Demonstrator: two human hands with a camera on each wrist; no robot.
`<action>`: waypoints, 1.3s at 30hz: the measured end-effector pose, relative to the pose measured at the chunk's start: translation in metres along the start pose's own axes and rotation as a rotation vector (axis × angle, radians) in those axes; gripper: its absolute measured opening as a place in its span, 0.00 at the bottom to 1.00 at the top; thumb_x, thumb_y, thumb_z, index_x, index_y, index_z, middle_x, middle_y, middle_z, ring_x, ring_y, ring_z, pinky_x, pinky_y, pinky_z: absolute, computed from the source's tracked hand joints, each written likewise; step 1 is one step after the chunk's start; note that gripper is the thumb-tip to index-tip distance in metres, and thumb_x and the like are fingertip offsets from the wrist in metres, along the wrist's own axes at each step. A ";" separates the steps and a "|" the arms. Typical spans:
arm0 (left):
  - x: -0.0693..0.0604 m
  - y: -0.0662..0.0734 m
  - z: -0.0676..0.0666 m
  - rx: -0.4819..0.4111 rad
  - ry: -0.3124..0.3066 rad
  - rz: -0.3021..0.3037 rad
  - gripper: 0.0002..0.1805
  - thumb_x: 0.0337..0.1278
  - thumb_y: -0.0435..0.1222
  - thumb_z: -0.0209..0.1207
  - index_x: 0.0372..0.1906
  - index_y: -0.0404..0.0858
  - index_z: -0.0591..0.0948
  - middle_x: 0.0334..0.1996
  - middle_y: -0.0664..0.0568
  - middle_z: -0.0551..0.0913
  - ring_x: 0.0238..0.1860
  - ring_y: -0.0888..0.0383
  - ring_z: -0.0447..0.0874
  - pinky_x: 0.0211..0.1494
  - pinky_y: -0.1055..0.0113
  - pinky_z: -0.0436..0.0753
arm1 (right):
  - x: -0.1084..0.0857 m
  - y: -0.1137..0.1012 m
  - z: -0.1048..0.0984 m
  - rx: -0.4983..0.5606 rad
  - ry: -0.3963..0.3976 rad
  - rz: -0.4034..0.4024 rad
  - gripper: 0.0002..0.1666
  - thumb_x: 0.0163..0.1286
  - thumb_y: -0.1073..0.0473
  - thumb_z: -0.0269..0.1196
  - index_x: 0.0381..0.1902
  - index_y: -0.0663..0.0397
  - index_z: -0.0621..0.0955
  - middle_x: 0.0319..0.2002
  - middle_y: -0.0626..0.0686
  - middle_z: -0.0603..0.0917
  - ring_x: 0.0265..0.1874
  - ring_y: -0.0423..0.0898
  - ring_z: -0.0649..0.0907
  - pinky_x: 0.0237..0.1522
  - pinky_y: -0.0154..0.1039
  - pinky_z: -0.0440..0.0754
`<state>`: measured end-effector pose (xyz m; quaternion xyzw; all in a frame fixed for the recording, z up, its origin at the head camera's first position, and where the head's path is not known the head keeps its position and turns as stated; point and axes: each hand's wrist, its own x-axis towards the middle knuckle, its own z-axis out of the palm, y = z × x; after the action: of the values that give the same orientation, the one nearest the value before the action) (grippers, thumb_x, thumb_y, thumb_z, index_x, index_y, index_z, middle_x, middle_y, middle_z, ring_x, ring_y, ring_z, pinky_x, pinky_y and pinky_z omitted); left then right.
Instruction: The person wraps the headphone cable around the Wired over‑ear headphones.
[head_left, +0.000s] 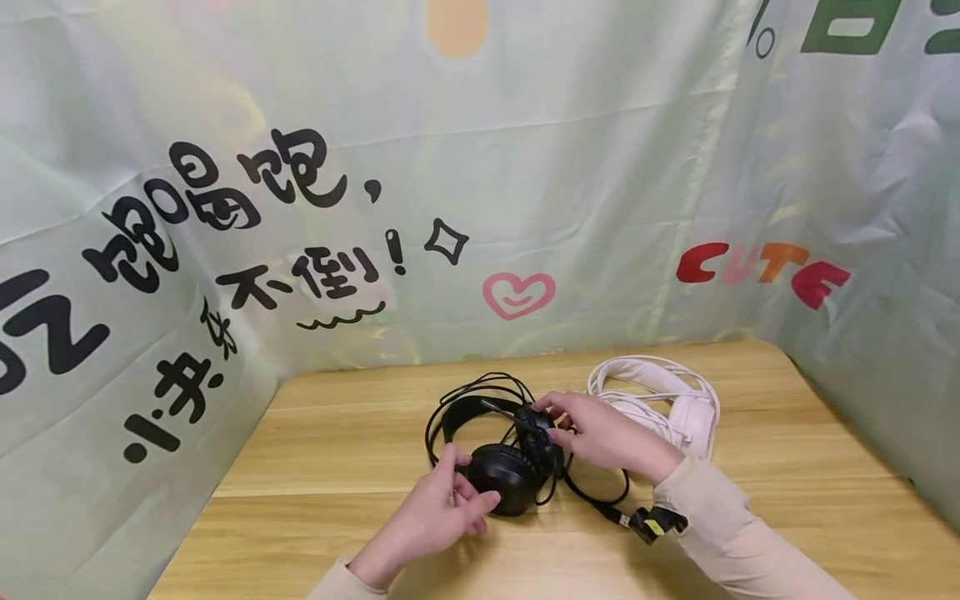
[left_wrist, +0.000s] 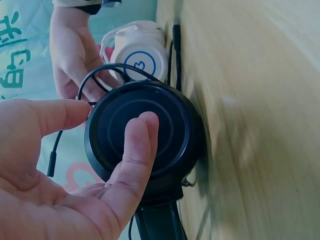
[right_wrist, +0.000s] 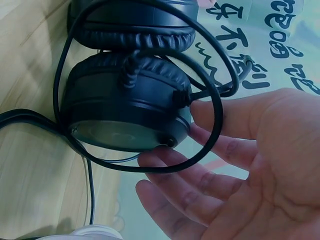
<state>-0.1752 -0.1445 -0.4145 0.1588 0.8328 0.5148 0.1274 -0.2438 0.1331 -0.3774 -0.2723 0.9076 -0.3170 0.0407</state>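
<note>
A black over-ear headset [head_left: 504,477] with a boom microphone lies on the wooden table, its cable looped around it. My left hand [head_left: 438,508] is at the near-left ear cup [left_wrist: 142,165], fingers fairly straight across its outer face and thumb by its rim. At the other ear cup [right_wrist: 125,110], my right hand [head_left: 596,429] holds the edge, thumb near the microphone joint and fingertips against the outer side. A loop of black cable [right_wrist: 217,115] passes in front of the right fingers. Both padded cushions face each other.
White headphones [head_left: 693,421] wrapped in their white cable lie behind the right forearm. The black cable's USB plug [head_left: 621,519] rests on the table [head_left: 337,442] near the right wrist. Printed cloth [head_left: 420,183] hangs around the table's back and sides.
</note>
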 end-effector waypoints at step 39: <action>-0.021 0.008 0.009 -0.045 -0.143 -0.001 0.20 0.73 0.43 0.67 0.58 0.39 0.73 0.32 0.47 0.87 0.27 0.55 0.91 0.31 0.71 0.83 | -0.004 0.006 -0.005 -0.022 -0.051 -0.141 0.23 0.80 0.70 0.58 0.68 0.52 0.81 0.62 0.53 0.87 0.63 0.55 0.86 0.64 0.57 0.84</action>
<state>-0.1515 -0.1422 -0.4101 0.1918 0.8097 0.5209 0.1904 -0.2444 0.1417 -0.3768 -0.3440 0.8882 -0.3022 0.0384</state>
